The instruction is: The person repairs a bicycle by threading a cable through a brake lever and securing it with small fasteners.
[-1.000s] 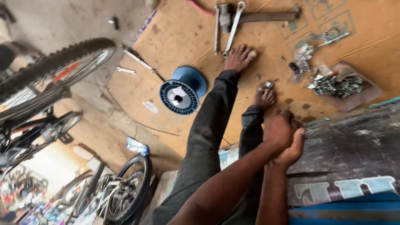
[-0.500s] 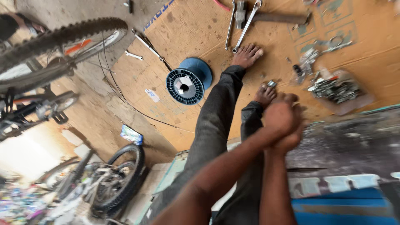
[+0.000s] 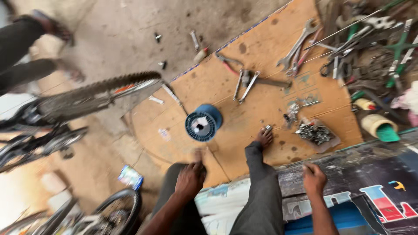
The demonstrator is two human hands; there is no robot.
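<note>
Resting apart and holding nothing, the hands sit on separate supports: the left hand (image 3: 189, 179) on the person's knee, the right hand (image 3: 314, 178) on the dark board's (image 3: 348, 167) near edge. Beyond them a blue spool (image 3: 203, 123) stands mid-way on the cardboard sheet (image 3: 265, 100), a pile of small metal parts (image 3: 315, 132) toward its right edge. Motion blur hides the finger detail; bicycle wheels (image 3: 93, 98) are cut off at left.

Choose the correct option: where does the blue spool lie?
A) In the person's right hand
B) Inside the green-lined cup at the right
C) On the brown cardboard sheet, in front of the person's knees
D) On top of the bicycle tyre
C: the blue spool lies flat on the cardboard sheet, apart from the left hand and the right hand.
</note>
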